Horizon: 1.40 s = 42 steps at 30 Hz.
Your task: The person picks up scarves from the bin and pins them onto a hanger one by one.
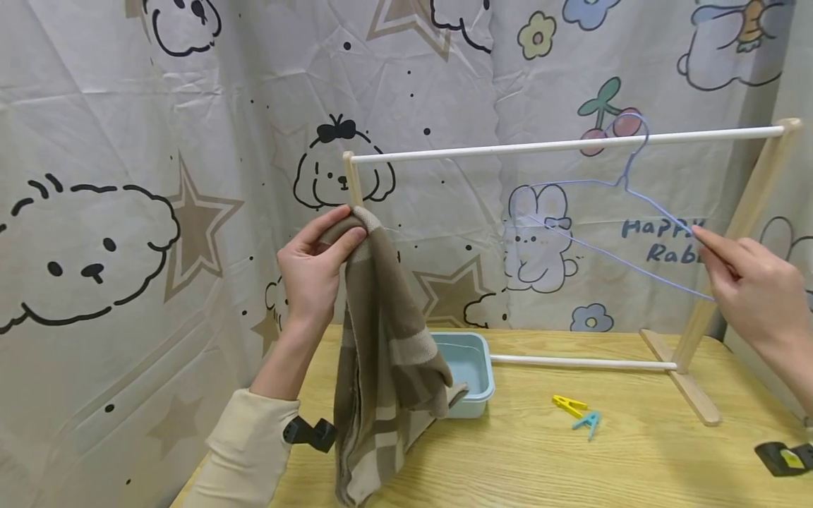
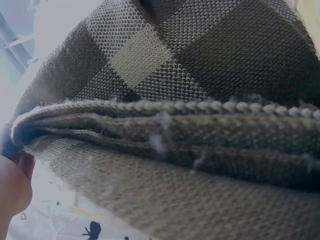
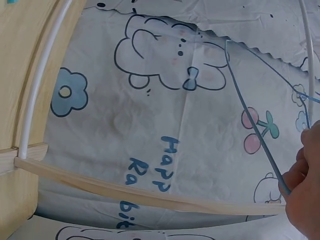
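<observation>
My left hand point(image 1: 312, 264) pinches the top of a brown-and-beige checked knit cloth point(image 1: 387, 282) between thumb and fingers. The cloth hangs down in folds over the table; up close in the left wrist view, its stacked layers and thick edge point(image 2: 210, 107) fill the picture. On the right, my right hand point(image 1: 756, 282) grips one end of a thin lilac wire clothes hanger point(image 1: 624, 182). The hanger's hook points up and overlaps the white top rail point(image 1: 508, 149) in the head view. Nothing hangs on the hanger. The right wrist view shows its wires running into the fingers point(image 3: 300, 170).
A wooden-ended drying rack with a white lower bar point(image 1: 584, 363) stands on the wooden table point(image 1: 508, 458). Behind the cloth sits a light blue basin point(image 1: 488, 367). A yellow clothespin point(image 1: 567, 405) and a blue clothespin point(image 1: 589, 422) lie in front. A printed curtain point(image 1: 286, 56) hangs behind.
</observation>
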Each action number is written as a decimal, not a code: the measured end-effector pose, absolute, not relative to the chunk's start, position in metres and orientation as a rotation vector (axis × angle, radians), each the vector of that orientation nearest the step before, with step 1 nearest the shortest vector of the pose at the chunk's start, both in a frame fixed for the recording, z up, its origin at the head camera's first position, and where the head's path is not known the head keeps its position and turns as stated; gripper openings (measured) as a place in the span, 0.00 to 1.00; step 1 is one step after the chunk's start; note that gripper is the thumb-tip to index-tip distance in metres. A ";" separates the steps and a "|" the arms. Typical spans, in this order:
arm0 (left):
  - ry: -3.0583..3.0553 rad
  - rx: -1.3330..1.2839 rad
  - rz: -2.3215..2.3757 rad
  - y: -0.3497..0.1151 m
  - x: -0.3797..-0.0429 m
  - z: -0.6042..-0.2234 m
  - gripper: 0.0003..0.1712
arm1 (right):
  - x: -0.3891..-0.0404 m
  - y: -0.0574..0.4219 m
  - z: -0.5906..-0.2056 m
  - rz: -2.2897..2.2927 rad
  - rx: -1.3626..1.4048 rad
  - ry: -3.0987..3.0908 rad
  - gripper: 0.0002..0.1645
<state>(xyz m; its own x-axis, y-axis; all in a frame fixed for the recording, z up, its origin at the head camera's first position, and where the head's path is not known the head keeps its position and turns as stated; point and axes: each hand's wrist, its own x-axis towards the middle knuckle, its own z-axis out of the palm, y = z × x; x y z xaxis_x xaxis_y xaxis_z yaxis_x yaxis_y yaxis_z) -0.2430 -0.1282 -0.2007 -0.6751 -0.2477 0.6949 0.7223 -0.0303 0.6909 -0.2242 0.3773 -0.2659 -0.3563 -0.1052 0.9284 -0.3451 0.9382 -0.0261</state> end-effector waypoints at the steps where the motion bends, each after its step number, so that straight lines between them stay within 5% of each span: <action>1: -1.557 -0.509 -1.773 -0.128 -0.242 -0.199 0.20 | -0.223 0.375 -0.265 0.259 0.334 -1.926 0.16; 8: -1.571 -0.461 -1.757 -0.122 -0.238 -0.185 0.19 | -0.217 0.360 -0.262 0.264 0.413 -1.892 0.15; 14: -1.470 -0.557 -1.804 -0.108 -0.235 -0.172 0.19 | -0.215 0.341 -0.270 0.255 0.477 -1.891 0.29; 21: -1.394 -0.564 -1.892 -0.094 -0.225 -0.147 0.19 | -0.221 0.313 -0.291 0.381 0.597 -1.897 0.14; 27: -1.267 -0.610 -1.986 -0.080 -0.218 -0.124 0.20 | -0.229 0.292 -0.307 0.429 0.647 -1.901 0.34; 40: -1.065 -0.722 -2.219 -0.058 -0.208 -0.108 0.19 | -0.232 0.256 -0.333 0.451 0.743 -1.936 0.29; 42: -1.070 -0.711 -2.258 -0.057 -0.210 -0.112 0.20 | -0.232 0.252 -0.335 0.476 0.751 -1.919 0.20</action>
<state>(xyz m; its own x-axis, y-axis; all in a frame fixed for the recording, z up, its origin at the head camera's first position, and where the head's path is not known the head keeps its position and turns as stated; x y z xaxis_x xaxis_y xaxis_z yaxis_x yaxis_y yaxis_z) -0.2098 -0.0565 -0.1120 -0.7167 -0.2403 0.6547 0.6588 -0.5411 0.5226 -0.2317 0.2525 -0.3353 -0.3262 -0.2962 0.8977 -0.6815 0.7318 -0.0062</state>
